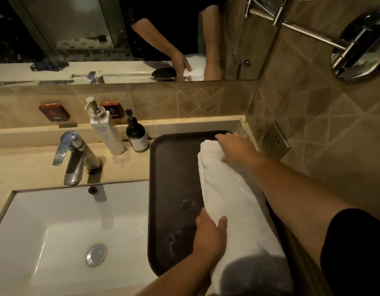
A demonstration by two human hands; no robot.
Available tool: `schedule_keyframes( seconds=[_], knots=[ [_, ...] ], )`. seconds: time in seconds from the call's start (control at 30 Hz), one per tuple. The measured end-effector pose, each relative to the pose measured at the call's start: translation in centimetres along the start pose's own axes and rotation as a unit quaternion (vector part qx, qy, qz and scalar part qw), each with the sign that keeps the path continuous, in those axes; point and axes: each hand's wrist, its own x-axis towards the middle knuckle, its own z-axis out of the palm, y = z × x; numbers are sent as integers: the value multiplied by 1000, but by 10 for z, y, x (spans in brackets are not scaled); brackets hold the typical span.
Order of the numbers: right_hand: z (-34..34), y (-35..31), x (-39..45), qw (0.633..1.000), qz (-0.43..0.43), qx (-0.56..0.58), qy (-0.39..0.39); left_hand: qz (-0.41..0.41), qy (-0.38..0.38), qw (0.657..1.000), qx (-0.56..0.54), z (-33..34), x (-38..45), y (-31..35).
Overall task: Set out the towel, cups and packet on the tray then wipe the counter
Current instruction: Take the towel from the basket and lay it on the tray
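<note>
Head view: towel (near end shadowed) hides tray's right edge.

A white towel lies on a dark brown tray, beside beige diamond-patterned wall tiles.

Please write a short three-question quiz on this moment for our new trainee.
1. True or false: both hands rest on the white towel.
2. Where on the dark tray does the towel lie? A) its left half B) along its right side C) off it
3. Which bottle stands nearer the tray?

Key:
1. True: left hand at the near end, right hand at the far end.
2. B
3. The dark pump bottle, not the white pump bottle.
</note>
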Motion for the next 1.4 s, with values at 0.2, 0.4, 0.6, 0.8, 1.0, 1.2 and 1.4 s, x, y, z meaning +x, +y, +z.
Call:
schedule_keyframes(
  seconds=[0.2,0.4,0.6,0.8,1.0,1.2,1.4],
  knots=[
    [45,-2,-51,995,35,-30,90,234,4,908,347,4,-14,3],
    [62,0,-59,997,61,37,6,212,-44,884,415,10,-7,-10],
    [17,-8,-56,994,77,45,-63,208,-72,881,419,-24,-8,16],
    [-50,-36,-92,993,103,54,-25,248,58,879,402,-100,-3,44],
    [-61,-41,-164,993,78,83,20,308,153,845,410,-132,-15,55],
    [-61,-52,-239,987,103,116,43,383,146,822,397,-130,-42,41],
    [-55,-99,-330,973,190,122,52,459,72,787,405,-133,-75,21]
  ],
)
